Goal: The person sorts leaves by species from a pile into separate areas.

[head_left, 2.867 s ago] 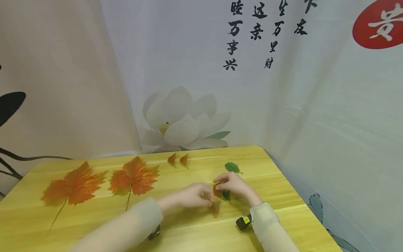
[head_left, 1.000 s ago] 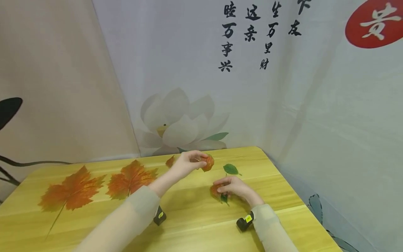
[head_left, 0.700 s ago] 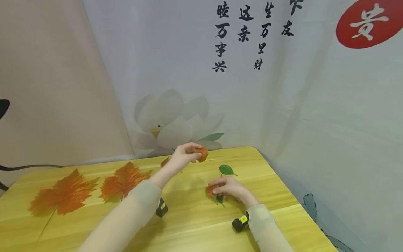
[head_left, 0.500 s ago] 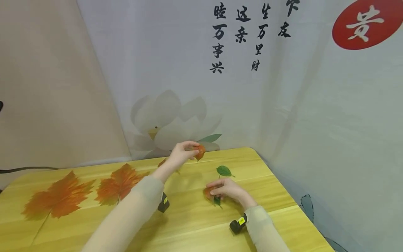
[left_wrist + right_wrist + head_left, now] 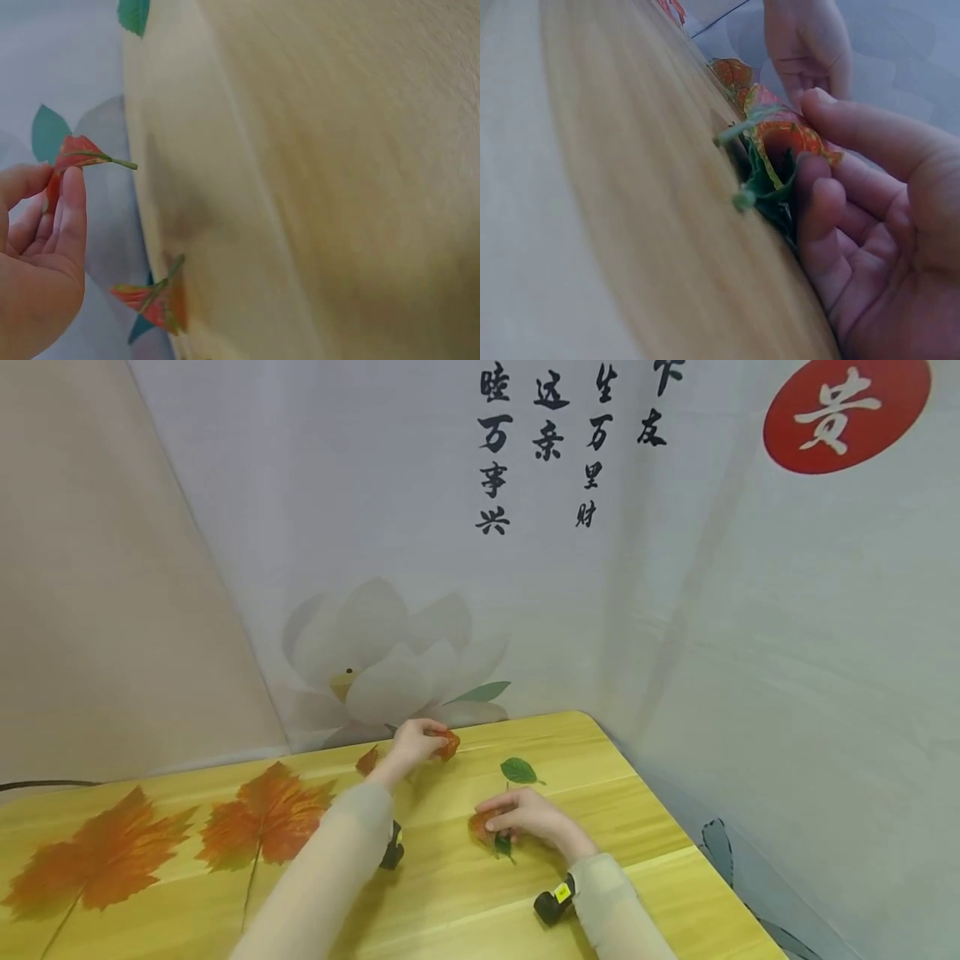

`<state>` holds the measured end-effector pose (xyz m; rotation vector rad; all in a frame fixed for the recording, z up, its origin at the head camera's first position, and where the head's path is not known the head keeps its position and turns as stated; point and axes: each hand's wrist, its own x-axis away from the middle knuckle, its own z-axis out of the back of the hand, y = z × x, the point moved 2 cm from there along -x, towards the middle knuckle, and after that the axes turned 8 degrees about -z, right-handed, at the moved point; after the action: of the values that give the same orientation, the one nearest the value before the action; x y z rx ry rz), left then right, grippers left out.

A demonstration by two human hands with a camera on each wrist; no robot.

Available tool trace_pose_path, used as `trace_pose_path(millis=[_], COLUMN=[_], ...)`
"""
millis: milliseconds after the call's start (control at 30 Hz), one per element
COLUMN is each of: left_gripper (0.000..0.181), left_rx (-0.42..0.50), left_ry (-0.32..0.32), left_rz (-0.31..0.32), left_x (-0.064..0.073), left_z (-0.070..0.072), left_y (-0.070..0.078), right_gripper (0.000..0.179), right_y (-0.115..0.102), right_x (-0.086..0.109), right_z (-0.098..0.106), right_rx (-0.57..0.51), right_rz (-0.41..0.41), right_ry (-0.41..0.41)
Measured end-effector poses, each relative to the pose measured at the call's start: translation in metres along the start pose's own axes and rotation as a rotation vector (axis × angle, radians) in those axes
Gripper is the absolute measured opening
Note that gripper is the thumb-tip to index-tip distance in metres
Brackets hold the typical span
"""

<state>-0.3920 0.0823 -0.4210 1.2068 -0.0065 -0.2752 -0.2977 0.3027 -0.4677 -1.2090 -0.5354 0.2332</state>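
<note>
A green, oval, saw-edged leaf [image 5: 518, 770] lies near the far edge of the yellow wood-grained surface [image 5: 450, 910]. To its left and slightly beyond, the left hand [image 5: 411, 743] pinches a small red-orange leaf with a green stem [image 5: 81, 154] between thumb and fingers, holding it off the surface. Just nearer than the oval leaf, the right hand [image 5: 528, 816] has thumb and fingers closed on a crinkled orange-red leaf with yellow edges [image 5: 795, 136]. A dark green crumpled leaf [image 5: 763, 184] sits right beside that one; whether the fingers grip it too cannot be told. Well left of the oval leaf lies a small curled rust-orange leaf [image 5: 367, 762]; farther left and nearer are two large orange maple-shaped leaves [image 5: 266, 818]. Beyond it hangs a pale cloth backdrop printed with a lotus [image 5: 382, 677].
</note>
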Motion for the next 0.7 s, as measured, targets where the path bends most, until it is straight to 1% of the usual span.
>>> trace_pose_path(millis=[100, 200, 267, 367, 433, 500, 600, 667, 700], left_gripper=[0.031, 0.032, 0.031, 0.031, 0.031, 0.031, 0.031, 0.029, 0.028], left_rx=[0.035, 0.062, 0.051, -0.003, -0.002, 0.059, 0.184, 0.224, 0.220], left_ry=[-0.005, -0.004, 0.006, 0.019, 0.028, 0.033, 0.039, 0.046, 0.047], left_rz=[0.021, 0.030, 0.042, 0.056, 0.073, 0.092, 0.126, 0.151, 0.161], left_x=[-0.002, -0.003, -0.005, -0.008, -0.011, -0.013, -0.017, -0.016, -0.016], left_z=[-0.003, -0.005, -0.007, -0.009, -0.012, -0.015, -0.019, -0.020, -0.019], left_y=[-0.008, -0.011, -0.014, -0.019, -0.022, -0.024, -0.021, -0.020, -0.021], right_gripper=[0.034, 0.033, 0.032, 0.031, 0.031, 0.031, 0.032, 0.032, 0.033], right_y=[0.000, 0.000, 0.001, 0.001, 0.000, 0.000, -0.002, -0.002, -0.001], right_x=[-0.001, -0.002, -0.003, -0.005, -0.006, -0.007, -0.008, -0.008, -0.008], right_z=[-0.001, -0.001, -0.002, -0.003, -0.004, -0.004, -0.002, -0.002, -0.001], right_rx=[-0.001, -0.006, -0.012, -0.020, -0.024, -0.024, -0.030, -0.035, -0.037], right_rz=[-0.004, -0.015, -0.021, -0.028, -0.031, -0.033, -0.036, -0.039, -0.041], right_ry=[0.012, 0.020, 0.023, 0.027, 0.029, 0.033, 0.040, 0.036, 0.034])
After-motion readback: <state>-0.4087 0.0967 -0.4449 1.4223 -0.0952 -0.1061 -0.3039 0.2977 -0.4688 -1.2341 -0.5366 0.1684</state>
